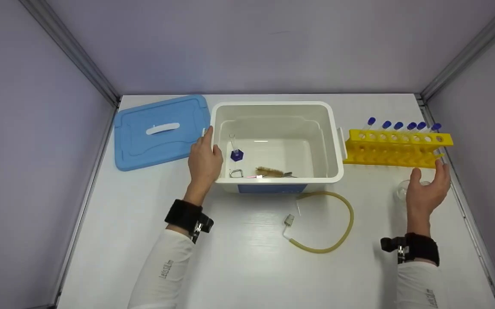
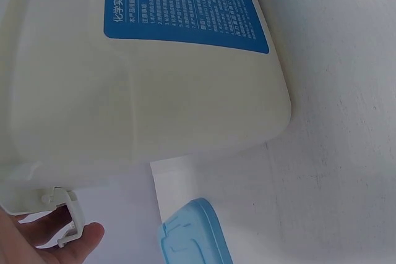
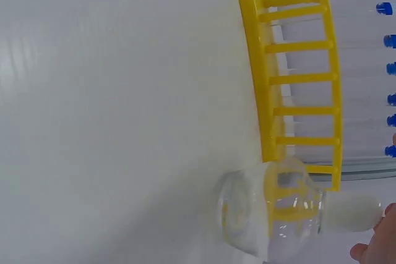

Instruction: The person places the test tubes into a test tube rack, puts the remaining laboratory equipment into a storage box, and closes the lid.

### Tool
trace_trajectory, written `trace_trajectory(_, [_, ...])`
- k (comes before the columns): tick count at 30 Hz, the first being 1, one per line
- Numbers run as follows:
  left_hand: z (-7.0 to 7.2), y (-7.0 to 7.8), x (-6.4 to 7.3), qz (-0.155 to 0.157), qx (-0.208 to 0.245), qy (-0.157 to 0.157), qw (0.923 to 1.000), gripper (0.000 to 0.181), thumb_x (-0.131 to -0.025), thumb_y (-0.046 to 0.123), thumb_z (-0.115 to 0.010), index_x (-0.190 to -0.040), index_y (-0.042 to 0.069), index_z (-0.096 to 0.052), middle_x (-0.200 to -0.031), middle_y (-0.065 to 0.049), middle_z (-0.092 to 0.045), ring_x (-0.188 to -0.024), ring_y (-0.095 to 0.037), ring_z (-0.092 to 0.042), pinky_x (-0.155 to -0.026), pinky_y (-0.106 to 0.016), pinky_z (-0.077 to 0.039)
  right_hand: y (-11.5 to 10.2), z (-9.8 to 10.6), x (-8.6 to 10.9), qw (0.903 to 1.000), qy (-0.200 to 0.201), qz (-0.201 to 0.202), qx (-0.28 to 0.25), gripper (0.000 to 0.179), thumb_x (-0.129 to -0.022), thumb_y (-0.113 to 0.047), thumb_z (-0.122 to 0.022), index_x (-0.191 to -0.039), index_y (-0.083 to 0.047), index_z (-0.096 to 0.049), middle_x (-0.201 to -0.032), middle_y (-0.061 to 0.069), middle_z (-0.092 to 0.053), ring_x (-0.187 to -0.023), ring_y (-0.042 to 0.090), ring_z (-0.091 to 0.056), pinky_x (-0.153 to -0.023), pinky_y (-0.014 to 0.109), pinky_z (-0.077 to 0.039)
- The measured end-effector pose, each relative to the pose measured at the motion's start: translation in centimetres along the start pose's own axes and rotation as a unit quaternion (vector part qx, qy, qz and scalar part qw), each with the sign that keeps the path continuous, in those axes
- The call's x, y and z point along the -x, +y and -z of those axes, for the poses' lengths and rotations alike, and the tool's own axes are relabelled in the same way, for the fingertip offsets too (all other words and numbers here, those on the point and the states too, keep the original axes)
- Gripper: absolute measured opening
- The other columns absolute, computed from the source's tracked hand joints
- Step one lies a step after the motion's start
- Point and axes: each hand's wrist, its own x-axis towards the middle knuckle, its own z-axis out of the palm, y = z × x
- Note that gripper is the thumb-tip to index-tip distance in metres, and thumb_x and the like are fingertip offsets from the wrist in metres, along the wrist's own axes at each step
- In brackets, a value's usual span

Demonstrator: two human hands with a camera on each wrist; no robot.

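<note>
A white plastic storage box (image 1: 273,183) with a blue label (image 2: 179,4) stands mid-table. My left hand (image 1: 205,162) is at its left rim; in the left wrist view the fingers curl round the white side latch (image 2: 73,217). A clear glass alcohol lamp (image 3: 253,208) with a whitish cap (image 3: 352,211) stands at the right. Thumb and fingers apart, my right hand (image 1: 428,195) is beside the lamp, partly covering it in the head view. Its fingertips (image 3: 387,227) are close to the cap; whether they touch it I cannot tell.
A yellow rack (image 1: 395,161) holds several blue-capped tubes. The blue lid (image 1: 157,146) lies left of the box. Inside the box are a brush (image 1: 270,172), a wire clip (image 1: 236,173) and a blue-footed cylinder (image 1: 236,155). Tubing (image 1: 350,214) with a stopper (image 1: 289,220) lies in front.
</note>
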Motion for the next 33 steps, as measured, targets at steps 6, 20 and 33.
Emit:
trace_trajectory(6, [0.0,0.0,0.0,-0.003,0.003,0.004,1.0,0.053,-0.098,0.011,-0.05,-0.151,0.009,-0.042,-0.126,-0.021,-0.064,-0.114,-0.04,-0.062,-0.087,-0.05,-0.053,1.8,0.0,0.2,0.9978,-0.015,-0.065,-0.002,0.062,-0.095,-0.027,-0.054,-0.154,-0.015,-0.038,-0.161,0.008,-0.033,-0.152,0.021,-0.026,-0.126,0.034,-0.017])
trace_trajectory(20, [0.0,-0.1,0.0,0.006,0.004,-0.003,1.0,0.053,-0.099,0.013,-0.05,-0.151,0.011,-0.042,-0.127,-0.02,-0.065,-0.11,-0.038,-0.062,-0.084,-0.049,-0.053,4.4,-0.9,0.8,0.9824,-0.044,-0.178,-0.034,0.065,-0.095,-0.035,-0.055,-0.155,-0.019,-0.034,-0.16,0.004,-0.038,-0.147,0.012,-0.034,-0.123,0.026,-0.025])
trace_trajectory(33, [0.1,-0.1,0.0,-0.004,0.009,0.005,0.9999,0.053,-0.098,0.01,-0.051,-0.15,0.009,-0.043,-0.126,-0.021,-0.065,-0.11,-0.039,-0.063,-0.084,-0.049,-0.054,5.1,-0.9,1.5,0.9718,-0.104,-0.211,0.009,0.07,-0.091,-0.055,-0.06,-0.148,-0.017,-0.044,-0.151,0.011,-0.043,-0.138,0.02,-0.042,-0.119,0.036,-0.032])
